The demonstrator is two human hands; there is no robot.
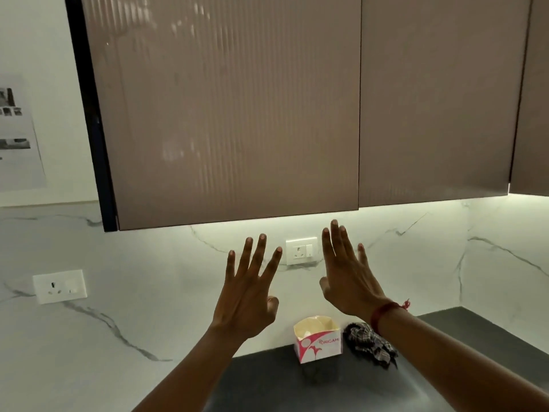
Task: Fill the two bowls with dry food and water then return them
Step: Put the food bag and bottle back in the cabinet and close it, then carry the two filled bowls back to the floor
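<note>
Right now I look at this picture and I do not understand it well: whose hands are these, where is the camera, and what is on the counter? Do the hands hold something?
There is no machine here. A person wears one wide-angle camera on the head, so you see what they see, looking forward and a little down. The two arms coming from the bottom edge are that person's own.

The left hand and the right hand are both raised with fingers spread, and both are empty. The right wrist has a red thread band.

Above them hang closed wall cupboards. Behind is a white marble wall with a socket between the hands and another socket at the left.

On the dark counter stand an open pink and white tissue box and, beside it, a crumpled checked cloth. No bowls are in view.
</note>
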